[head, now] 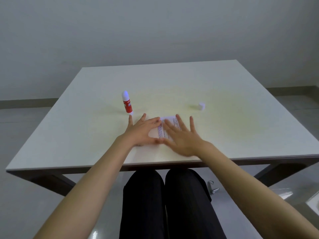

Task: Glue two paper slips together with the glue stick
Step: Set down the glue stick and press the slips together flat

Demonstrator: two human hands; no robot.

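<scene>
Head view: both hands flat, fingers spread, palms down on the paper slips [164, 129] near the table's [241, 131] front edge; left hand [140, 131] covers the left part, right hand [183, 136] the right, thumbs nearly meeting, nothing pinched. Looks like the pressing step, w/ the slips already overlapped, tho the seam is hidden. Paper is thin, light, floppy, slides easily, so press flat rather than lift; if lifting, take a free edge. Glue stick [127, 103] stands upright, uncapped, just beyond the left fingers; rigid, light, tippy. Its cap [201, 106] sits well apart to the right.
</scene>
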